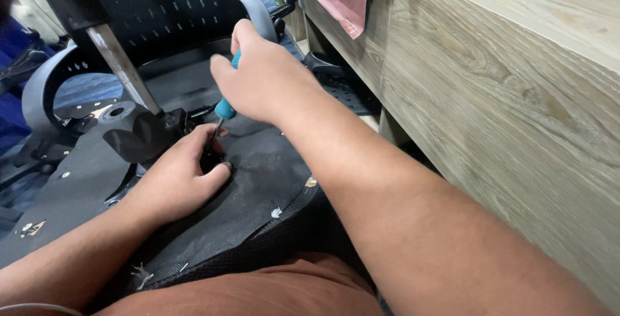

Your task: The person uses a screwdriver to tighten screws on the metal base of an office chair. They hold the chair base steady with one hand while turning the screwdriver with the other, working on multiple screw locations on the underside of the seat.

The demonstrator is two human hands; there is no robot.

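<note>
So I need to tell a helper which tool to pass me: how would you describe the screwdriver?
Find the upturned chair seat on the lap. Above it the right hand holds the screwdriver upright; its teal handle is the only bright colour among the black parts.

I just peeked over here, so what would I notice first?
In the middle, the right hand grips a teal-handled screwdriver, its tip pointing down at the black fabric underside of an upturned office chair seat. The left hand rests beside the tip; a pale wooden cabinet stands right.
</note>
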